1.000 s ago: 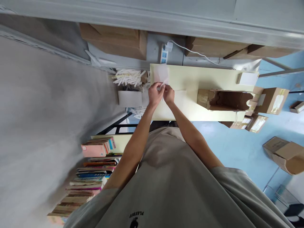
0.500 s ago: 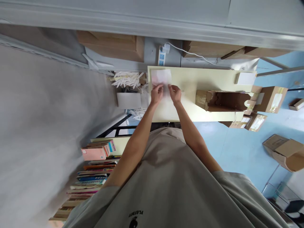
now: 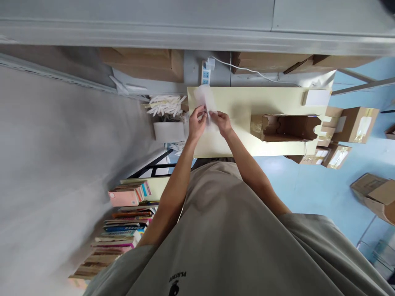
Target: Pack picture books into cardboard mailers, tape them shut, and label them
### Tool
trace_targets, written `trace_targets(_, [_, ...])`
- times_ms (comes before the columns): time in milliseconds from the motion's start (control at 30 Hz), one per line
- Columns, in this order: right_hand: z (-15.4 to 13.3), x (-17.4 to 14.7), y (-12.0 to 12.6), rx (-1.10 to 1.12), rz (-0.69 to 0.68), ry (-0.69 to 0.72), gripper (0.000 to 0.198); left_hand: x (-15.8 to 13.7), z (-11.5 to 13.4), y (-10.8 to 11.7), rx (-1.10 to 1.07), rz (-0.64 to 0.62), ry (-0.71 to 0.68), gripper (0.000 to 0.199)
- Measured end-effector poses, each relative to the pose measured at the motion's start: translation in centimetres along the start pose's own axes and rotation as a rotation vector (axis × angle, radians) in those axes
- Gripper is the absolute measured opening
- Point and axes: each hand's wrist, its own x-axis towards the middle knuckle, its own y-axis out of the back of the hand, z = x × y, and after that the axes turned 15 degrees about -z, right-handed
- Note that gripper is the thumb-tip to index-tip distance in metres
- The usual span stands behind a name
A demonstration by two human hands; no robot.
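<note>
- Can see white strips (image 3: 166,105) far left of the open carton (image 3: 257,127).
- Curling left hand (image 3: 196,123) at a translucent sheet (image 3: 204,95), fingertips slightly parted; cannot tell if gripping.
- Holding the sheet left of the carton, between both hands, spread past the fingertips.
- Pinching its right edge with right hand (image 3: 222,121), nearer the carton, fingertips together.

Arms (image 3: 175,187) outstretched, fingers (image 3: 200,109) curled inward

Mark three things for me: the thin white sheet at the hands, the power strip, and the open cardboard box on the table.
Thin white sheet (image 3: 205,97), head view: its far part.
Power strip (image 3: 205,76), head view: its socket face.
Open cardboard box (image 3: 288,128), head view: its inside surface.
</note>
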Motion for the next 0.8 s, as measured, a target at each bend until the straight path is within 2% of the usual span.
trace_targets(67, [-1.7, -2.9, 0.1, 0.046, -0.047, 0.072, 0.063, -2.1, 2.9, 0.6, 0.070, 0.043, -0.098, 0.051])
trace_targets(133, [-3.8, -6.5, 0.7, 0.022, -0.089, 0.170, 0.074, -4.6, 7.1, 1.3, 0.183, 0.047, -0.191, 0.056])
trace_targets(267, [-8.3, -14.5, 3.7, -0.177, -0.113, 0.338, 0.079, -9.6, 17.0, 1.8, 0.570, -0.117, -0.359, 0.045])
trace_targets(367, [-11.1, -19.4, 7.3, -0.326, -0.154, 0.407, 0.077, -11.5, 23.4, 0.3, 0.809, -0.227, -0.450, 0.039])
trace_targets(433, [-12.5, -21.8, 10.2, -0.403, -0.187, 0.423, 0.076, -11.6, 26.4, -1.6, 0.885, -0.256, -0.462, 0.033])
trace_targets(533, [-14.0, -24.3, 14.9, -0.506, -0.217, 0.407, 0.074, -10.6, 29.1, -5.7, 0.845, -0.322, -0.469, 0.024])
trace_targets(633, [-15.2, -26.3, 19.6, -0.654, -0.236, 0.366, 0.065, -9.1, 30.2, -10.3, 0.760, -0.411, -0.498, 0.027])
trace_targets(700, [-15.8, -27.6, 22.4, -0.782, -0.181, 0.409, 0.051, -8.2, 30.2, -13.2, 0.728, -0.421, -0.470, 0.030])
trace_targets(800, [-16.1, -29.0, 26.0, -1.063, -0.016, 0.567, 0.041, -7.1, 29.2, -16.9, 0.704, -0.373, -0.384, 0.029])
